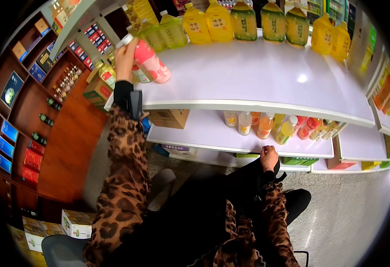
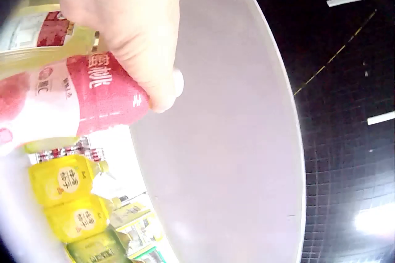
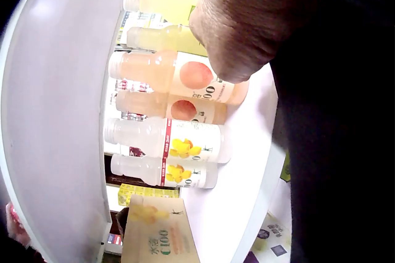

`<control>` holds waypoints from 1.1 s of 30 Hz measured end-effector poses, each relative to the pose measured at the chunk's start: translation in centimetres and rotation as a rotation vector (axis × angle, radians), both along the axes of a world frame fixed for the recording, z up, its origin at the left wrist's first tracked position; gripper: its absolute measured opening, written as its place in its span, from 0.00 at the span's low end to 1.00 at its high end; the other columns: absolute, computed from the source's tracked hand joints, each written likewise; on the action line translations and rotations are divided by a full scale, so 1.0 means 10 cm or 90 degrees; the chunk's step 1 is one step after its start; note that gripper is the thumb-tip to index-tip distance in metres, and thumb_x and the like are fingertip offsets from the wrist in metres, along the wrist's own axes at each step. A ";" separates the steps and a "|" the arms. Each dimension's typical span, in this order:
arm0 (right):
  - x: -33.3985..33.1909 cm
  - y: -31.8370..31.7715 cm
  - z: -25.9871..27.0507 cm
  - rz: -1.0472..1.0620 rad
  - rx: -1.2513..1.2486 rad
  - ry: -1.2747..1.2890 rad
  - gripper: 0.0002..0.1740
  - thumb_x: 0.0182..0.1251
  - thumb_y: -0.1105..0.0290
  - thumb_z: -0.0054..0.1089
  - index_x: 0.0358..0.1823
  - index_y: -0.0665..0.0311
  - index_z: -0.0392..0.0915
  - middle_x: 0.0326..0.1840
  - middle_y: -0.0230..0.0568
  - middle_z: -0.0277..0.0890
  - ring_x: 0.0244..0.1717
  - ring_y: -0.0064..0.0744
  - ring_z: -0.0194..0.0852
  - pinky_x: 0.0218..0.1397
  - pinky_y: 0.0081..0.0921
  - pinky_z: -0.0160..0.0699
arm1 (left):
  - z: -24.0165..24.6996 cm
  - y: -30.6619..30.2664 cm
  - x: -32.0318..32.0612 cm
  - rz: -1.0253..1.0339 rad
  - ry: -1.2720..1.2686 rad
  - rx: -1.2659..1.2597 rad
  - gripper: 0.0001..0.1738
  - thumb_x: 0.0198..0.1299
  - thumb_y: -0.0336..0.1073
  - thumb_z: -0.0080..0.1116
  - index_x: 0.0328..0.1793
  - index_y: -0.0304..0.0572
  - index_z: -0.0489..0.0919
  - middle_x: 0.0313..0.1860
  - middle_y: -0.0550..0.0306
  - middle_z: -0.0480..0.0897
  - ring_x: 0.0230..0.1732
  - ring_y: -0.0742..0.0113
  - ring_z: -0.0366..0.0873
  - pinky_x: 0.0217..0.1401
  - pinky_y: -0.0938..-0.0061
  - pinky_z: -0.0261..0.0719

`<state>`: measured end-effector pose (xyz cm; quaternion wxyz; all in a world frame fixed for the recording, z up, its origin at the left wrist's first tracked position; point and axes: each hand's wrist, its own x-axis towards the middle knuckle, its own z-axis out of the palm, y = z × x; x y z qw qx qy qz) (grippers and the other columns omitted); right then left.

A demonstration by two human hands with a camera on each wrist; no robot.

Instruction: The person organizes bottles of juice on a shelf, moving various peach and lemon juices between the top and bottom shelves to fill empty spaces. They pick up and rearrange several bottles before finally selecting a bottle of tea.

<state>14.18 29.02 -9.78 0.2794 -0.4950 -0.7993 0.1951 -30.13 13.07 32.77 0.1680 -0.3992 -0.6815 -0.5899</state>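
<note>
My left hand (image 1: 125,57) grips a pink peach drink bottle (image 1: 150,61) around its neck, just under the white cap. The bottle leans over the left end of the upper white shelf (image 1: 230,75), beside another bottle with a red-and-white label (image 1: 140,74). In the left wrist view the same pink bottle (image 2: 105,93) lies across the frame, its cap showing past my thumb. My right hand (image 1: 269,156) rests by my knee with loosely curled fingers and holds nothing. It overlaps the lower shelf's bottles in the right wrist view, where part of the hand (image 3: 247,28) shows.
Yellow and green bottles (image 1: 217,22) line the back of the upper shelf. Below it, several juice bottles (image 1: 266,126) and a cardboard box (image 1: 169,118) stand on the lower shelf (image 1: 204,137). A wooden cabinet (image 1: 70,147) is at left, with a grey chair (image 1: 64,251) nearby.
</note>
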 end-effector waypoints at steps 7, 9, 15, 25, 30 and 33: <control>0.03 0.00 -0.10 0.013 0.078 0.013 0.08 0.57 0.64 0.59 0.28 0.61 0.79 0.32 0.47 0.75 0.34 0.52 0.75 0.38 0.45 0.72 | -0.39 -0.52 0.45 0.037 0.035 0.188 0.18 0.64 0.45 0.60 0.43 0.35 0.82 0.35 0.62 0.81 0.32 0.76 0.77 0.35 0.79 0.77; 0.07 -0.03 -0.03 0.023 0.042 0.013 0.09 0.59 0.64 0.57 0.31 0.62 0.79 0.35 0.46 0.77 0.34 0.53 0.76 0.40 0.45 0.75 | -0.36 -0.61 0.67 0.019 0.068 0.220 0.17 0.67 0.43 0.56 0.45 0.33 0.81 0.36 0.59 0.82 0.33 0.74 0.80 0.37 0.78 0.79; 0.06 -0.05 -0.01 0.002 0.026 0.010 0.07 0.57 0.66 0.58 0.30 0.60 0.81 0.34 0.42 0.77 0.35 0.49 0.76 0.42 0.43 0.73 | -0.24 -1.16 1.74 -0.168 0.011 0.061 0.33 0.69 0.55 0.41 0.55 0.25 0.77 0.53 0.45 0.79 0.51 0.61 0.79 0.57 0.66 0.76; 0.08 -0.08 0.02 0.002 0.012 0.005 0.06 0.56 0.67 0.59 0.31 0.60 0.81 0.33 0.41 0.77 0.36 0.47 0.76 0.42 0.40 0.71 | -1.56 -0.62 2.21 -0.518 -0.466 -0.278 0.32 0.67 0.56 0.48 0.55 0.29 0.77 0.46 0.43 0.83 0.46 0.63 0.82 0.52 0.68 0.81; 0.13 -0.09 0.07 -0.022 0.017 0.014 0.06 0.56 0.67 0.59 0.30 0.60 0.81 0.33 0.41 0.76 0.36 0.48 0.75 0.42 0.40 0.71 | -2.57 -0.05 1.90 -0.440 0.078 -0.338 0.17 0.57 0.38 0.64 0.47 0.31 0.83 0.61 0.46 0.68 0.61 0.55 0.70 0.61 0.65 0.70; 0.12 -0.11 0.10 -0.032 0.016 0.008 0.05 0.56 0.67 0.59 0.29 0.60 0.81 0.33 0.41 0.76 0.36 0.48 0.75 0.43 0.40 0.71 | -2.88 0.16 1.61 -0.408 0.090 -0.333 0.17 0.54 0.38 0.67 0.46 0.34 0.83 0.58 0.45 0.72 0.61 0.54 0.69 0.61 0.63 0.69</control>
